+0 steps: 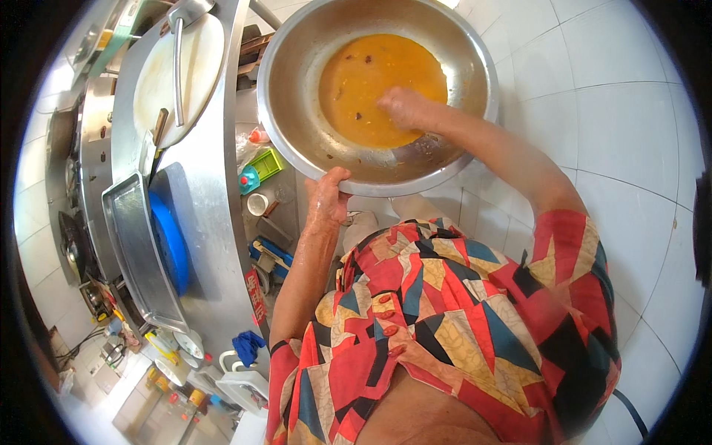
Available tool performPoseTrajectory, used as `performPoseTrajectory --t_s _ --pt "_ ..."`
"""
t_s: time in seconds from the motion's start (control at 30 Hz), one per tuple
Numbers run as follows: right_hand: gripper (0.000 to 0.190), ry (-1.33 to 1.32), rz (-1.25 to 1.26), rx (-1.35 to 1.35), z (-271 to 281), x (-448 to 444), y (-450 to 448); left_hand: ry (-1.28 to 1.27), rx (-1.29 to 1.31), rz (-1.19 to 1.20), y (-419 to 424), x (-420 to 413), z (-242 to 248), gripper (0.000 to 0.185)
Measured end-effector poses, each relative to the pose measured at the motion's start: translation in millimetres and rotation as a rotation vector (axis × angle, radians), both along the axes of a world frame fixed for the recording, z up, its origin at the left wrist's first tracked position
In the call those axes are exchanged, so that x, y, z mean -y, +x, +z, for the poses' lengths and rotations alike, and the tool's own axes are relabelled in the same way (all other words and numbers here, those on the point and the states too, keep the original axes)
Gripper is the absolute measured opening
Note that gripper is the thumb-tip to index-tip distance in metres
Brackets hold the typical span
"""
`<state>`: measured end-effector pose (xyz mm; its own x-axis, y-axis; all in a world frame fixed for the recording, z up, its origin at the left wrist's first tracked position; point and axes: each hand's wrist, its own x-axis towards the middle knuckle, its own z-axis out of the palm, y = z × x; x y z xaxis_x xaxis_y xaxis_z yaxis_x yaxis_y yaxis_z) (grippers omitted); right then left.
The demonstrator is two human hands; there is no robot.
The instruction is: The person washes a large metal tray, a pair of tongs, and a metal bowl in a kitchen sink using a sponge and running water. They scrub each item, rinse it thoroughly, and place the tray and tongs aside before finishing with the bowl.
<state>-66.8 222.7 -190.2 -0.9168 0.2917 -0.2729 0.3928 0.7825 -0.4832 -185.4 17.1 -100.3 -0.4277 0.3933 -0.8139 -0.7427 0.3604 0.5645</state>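
A large stainless steel basin (289, 105) holds a pool of cloudy orange liquid (356, 83) with several dark bits floating in it. The thumb of my left hand (329, 197) lies over the near-left rim, the other fingers curled at the outside of the basin. From the right, my right arm reaches over the rim. My right hand (405, 108) is at the liquid with its fingers bent and their tips hidden, so whether anything is held cannot be seen. Wet residue clings to the basin's near inner wall.
Left of me runs a steel worktable (208, 222) bearing a round cutting board (194, 72), a long-handled steel utensil (178, 83), a wooden-handled knife (160, 127), a metal tray (142, 250) and a blue plastic basin (171, 245). A lower shelf holds a white cup (257, 204). White tiles (623, 133) cover the floor.
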Motion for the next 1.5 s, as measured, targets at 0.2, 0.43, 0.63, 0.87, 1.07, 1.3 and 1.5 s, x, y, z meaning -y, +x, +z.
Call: performPoseTrajectory --t_s 0.2,0.43,0.63,0.87,1.07,1.3,1.5 --pt "0.014 -0.018 -0.192 0.03 47 -24 15 0.046 0.005 0.022 -2 2 -11 0.038" --pt "0.007 0.002 -0.507 -0.312 90 -48 58 -0.001 -0.051 0.046 -5 -1 -2 0.04" --pt "0.01 0.186 -0.811 -0.425 96 -54 122 0.011 -0.05 0.082 -16 18 -10 0.036" --pt "0.02 0.167 -0.762 0.1 -4 -69 191 -0.015 -0.1 0.081 -21 27 0 0.039" --pt "0.024 0.294 -0.609 -0.23 77 -63 99 -0.003 -0.134 0.123 -15 43 15 0.043" --pt "0.022 0.199 -0.046 -0.19 53 -15 -69 0.043 -0.132 0.129 -8 52 24 0.046" --pt "0.019 0.318 0.089 0.016 24 -17 -96 0.043 -0.118 0.13 6 51 33 0.044"
